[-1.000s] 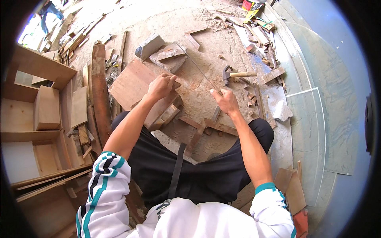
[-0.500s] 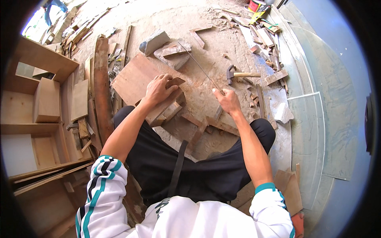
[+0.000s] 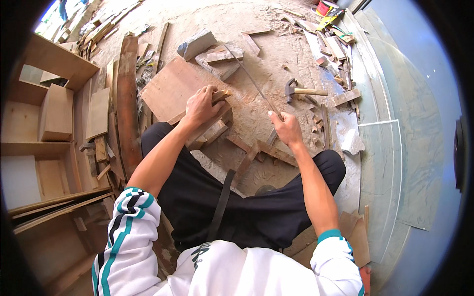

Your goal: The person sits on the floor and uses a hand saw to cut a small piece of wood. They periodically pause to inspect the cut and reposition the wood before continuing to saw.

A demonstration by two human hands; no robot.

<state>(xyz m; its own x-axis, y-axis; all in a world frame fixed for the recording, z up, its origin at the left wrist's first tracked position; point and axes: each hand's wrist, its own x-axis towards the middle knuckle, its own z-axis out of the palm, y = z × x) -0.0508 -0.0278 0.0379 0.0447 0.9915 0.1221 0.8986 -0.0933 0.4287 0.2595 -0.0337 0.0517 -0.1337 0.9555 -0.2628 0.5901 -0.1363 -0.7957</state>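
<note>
L hand (image 3: 200,105), just above ctr of frame: grip closed round a short wood strip (image 3: 223,95), its end poking out to the R past the fingers. R hand (image 3: 287,129), R of ctr: grip closed on the near end of a thin metal rod (image 3: 253,83), thumb along it; rod runs up & L to upper ctr, hands well apart. Can't tell if its far tip touches anything.

Just below L hand, a thicker wood block (image 3: 212,132) lies at a slant; a reddish plywood board (image 3: 170,86) sits just L of & behind the hand. In the way nr rod's far end, upper ctr: a concrete chunk (image 3: 224,72) w/ a wood offcut (image 3: 223,55) on top; 2nd, paler concrete block (image 3: 197,43) beside it, up-L. Claw hammer (image 3: 312,92) on the dirt floor (image 3: 279,54) R of rod, handle pointing R. Joined wood pcs (image 3: 247,160) btwn the knees, lower ctr, cluttering the floor under R hand.

Further out: long plank (image 3: 128,106) & wooden cabinet (image 3: 55,113) at L; scrap wood pile (image 3: 336,49) & bucket (image 3: 326,8) upper R; white chunk (image 3: 352,142) & glass sheets (image 3: 419,163) at R.
</note>
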